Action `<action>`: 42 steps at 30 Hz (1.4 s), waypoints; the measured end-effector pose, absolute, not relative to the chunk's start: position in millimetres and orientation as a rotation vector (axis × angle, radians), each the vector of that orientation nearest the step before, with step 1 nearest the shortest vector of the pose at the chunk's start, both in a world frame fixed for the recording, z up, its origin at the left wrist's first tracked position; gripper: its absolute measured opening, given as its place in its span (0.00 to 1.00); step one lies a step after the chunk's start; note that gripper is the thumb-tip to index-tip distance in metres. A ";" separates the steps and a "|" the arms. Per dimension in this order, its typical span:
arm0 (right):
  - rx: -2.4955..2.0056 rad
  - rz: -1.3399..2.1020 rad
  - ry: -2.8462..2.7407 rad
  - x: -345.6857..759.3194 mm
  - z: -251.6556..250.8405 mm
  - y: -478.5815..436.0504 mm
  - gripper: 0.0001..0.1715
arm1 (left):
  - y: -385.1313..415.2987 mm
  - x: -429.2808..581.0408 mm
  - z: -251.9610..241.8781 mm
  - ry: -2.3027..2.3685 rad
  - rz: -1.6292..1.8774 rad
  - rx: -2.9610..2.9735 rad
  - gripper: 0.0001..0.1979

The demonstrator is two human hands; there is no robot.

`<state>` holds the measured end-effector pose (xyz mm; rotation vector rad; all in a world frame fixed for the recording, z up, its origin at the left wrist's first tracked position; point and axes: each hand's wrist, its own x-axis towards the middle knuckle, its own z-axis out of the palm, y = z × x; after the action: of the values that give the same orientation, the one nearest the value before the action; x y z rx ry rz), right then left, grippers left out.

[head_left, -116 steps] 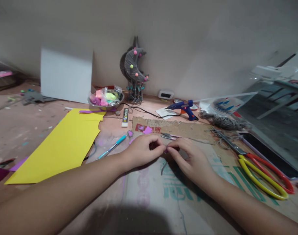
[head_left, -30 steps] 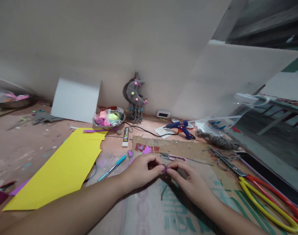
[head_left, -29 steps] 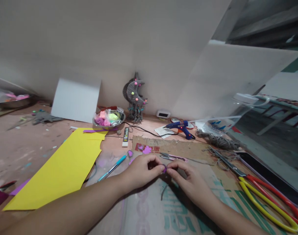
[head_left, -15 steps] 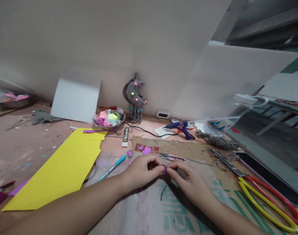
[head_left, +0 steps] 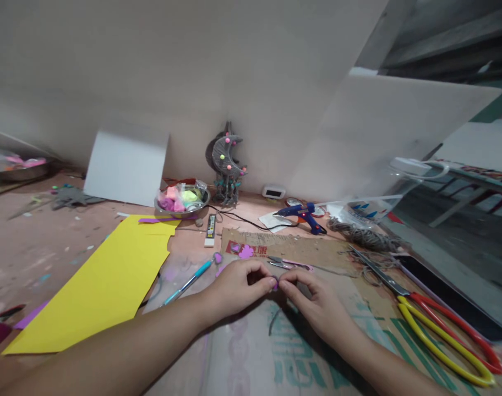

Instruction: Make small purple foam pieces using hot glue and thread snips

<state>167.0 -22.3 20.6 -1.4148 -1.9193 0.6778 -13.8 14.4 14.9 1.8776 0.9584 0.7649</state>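
Observation:
Between the fingertips of both hands is a small purple piece (head_left: 275, 285) with a dark grey edge, mostly covered by the fingers. My left hand (head_left: 243, 286) pinches it from the left, thumb against index finger. From the right, my right hand (head_left: 309, 297) is closed at the same piece. A short grey strand of yarn (head_left: 274, 321) lies just below on the covered cardboard. Beyond the hands are pink-handled thread snips (head_left: 290, 264) and a purple flower-shaped cutout (head_left: 246, 252). A small purple heart with a grey edge (head_left: 217, 257) lies by the tip of a teal pen (head_left: 189, 282).
Yellow paper (head_left: 98, 286) covers the left. At the back stand a bowl of colored clay (head_left: 181, 201), a grey yarn-wrapped moon (head_left: 226, 157) and a blue glue gun (head_left: 303, 214). Large scissors (head_left: 403, 291), a phone (head_left: 453, 297) and grey yarn (head_left: 366, 235) lie at right.
Both hands keep nearly the same pose at the small purple piece. The whole view has shifted very slightly; nothing on the table has visibly moved.

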 end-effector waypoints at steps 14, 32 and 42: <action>-1.492 0.727 -1.745 167.6 24.4 -23.5 0.15 | 13.4 -13.5 18.1 0.947 0.739 1.781 0.09; -1.429 0.659 -1.941 168.4 20.1 -21.4 0.11 | 14.4 -14.2 17.1 0.953 0.750 1.819 0.08; -1.234 0.698 -2.257 181.6 40.0 -21.6 0.08 | 16.5 -14.7 13.1 0.950 0.794 1.732 0.07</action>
<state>181.6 -21.6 40.0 -1.2340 -2.2569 0.6985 -14.7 16.5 13.1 1.7319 0.9498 0.7936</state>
